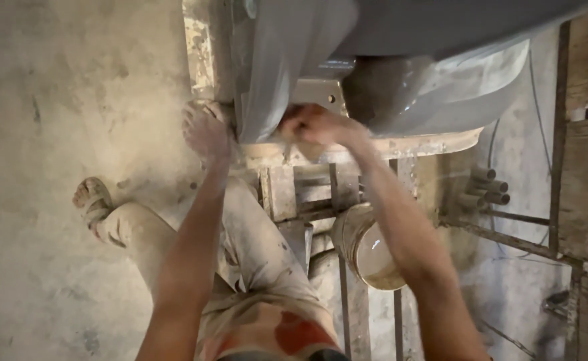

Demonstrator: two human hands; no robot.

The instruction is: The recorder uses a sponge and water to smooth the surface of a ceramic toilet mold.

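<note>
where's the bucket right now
In the head view, the bucket sits low and centre-right, under the right forearm, beside the metal frame below the grey moulded piece.

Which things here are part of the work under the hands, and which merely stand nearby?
In use:
- left hand, pressed on the edge of the grey moulded piece
- right hand, fingers closed at its lower rim
- wooden stand carrying the piece

Nearby only:
- bucket of pale liquid
- bundle of short pipes
- wooden frames at the right
</note>
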